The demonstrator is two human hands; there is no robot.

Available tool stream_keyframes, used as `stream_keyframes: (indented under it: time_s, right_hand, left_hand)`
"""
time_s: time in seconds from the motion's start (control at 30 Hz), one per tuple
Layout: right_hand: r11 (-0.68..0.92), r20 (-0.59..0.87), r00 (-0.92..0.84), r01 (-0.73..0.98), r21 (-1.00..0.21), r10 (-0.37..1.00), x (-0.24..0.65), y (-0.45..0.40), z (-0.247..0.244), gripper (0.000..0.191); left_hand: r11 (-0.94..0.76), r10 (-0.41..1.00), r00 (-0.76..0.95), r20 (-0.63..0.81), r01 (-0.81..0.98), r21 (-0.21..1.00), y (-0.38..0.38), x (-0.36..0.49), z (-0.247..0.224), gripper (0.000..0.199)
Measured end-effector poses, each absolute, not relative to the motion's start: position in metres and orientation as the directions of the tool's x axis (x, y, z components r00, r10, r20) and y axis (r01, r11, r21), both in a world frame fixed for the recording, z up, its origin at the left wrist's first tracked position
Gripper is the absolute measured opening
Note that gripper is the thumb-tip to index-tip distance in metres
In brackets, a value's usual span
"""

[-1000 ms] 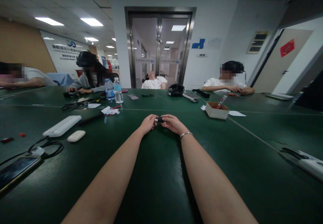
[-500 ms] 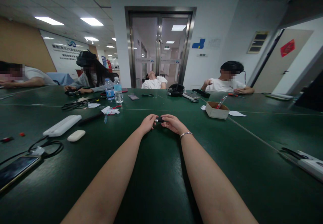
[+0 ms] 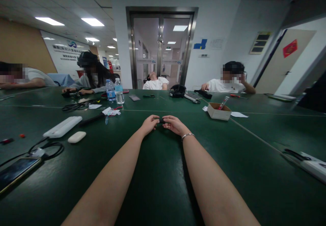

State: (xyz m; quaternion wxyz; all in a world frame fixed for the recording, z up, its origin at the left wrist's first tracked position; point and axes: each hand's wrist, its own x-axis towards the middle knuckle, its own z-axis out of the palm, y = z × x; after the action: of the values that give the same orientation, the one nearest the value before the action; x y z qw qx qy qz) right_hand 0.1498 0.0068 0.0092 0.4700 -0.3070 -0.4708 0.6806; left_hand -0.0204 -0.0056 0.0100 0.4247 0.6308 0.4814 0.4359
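Note:
A small dark object (image 3: 161, 120) is pinched between my two hands over the green table (image 3: 163, 171); its kind is too small to make out. My left hand (image 3: 149, 124) has its thumb and fingertips closed at the object's left end. At the other end, the fingers of my right hand (image 3: 174, 124) are closed round it and hide part of it. A silver bracelet (image 3: 187, 136) circles my right wrist.
To the left lie a white power bank (image 3: 62, 126), a white oval case (image 3: 76, 137) and a phone (image 3: 20, 171). Two water bottles (image 3: 119, 91) stand farther back. An open box (image 3: 219, 112) is at the right. Several people sit across the table.
The shiny metal end beside my left fingers no longer shows; the object now looks dark throughout. My hands have hardly moved. The person at the right has raised a hand to their head.

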Motion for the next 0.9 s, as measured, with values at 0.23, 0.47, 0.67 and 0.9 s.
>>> stream_keyframes:
  time_s: [0.23,0.47,0.67,0.9]
  right_hand:
    - [-0.121,0.018,-0.374,-0.344,-0.931,0.927,0.1493,0.0063,0.0103,0.013]
    - [-0.121,0.01,-0.37,-0.33,-0.936,0.929,0.1492,0.0061,0.0115,0.012]
    - [-0.117,0.014,-0.371,-0.329,-0.937,0.929,0.1488,0.0063,0.0108,0.014]
    - [-0.128,0.0,-0.358,-0.333,-0.934,0.934,0.1488,0.0058,0.012,0.012]
  left_hand:
    - [-0.207,0.97,0.179,0.166,0.242,0.948,-0.0013,-0.0217,0.0048,0.025]
    - [-0.152,0.979,0.169,0.114,0.23,0.961,-0.0003,-0.0199,0.0058,0.025]
    - [-0.179,0.973,0.184,0.139,0.226,0.957,0.0002,-0.021,0.0049,0.023]
    - [-0.224,0.963,0.192,0.191,0.165,0.961,-0.0077,-0.0227,0.0097,0.027]
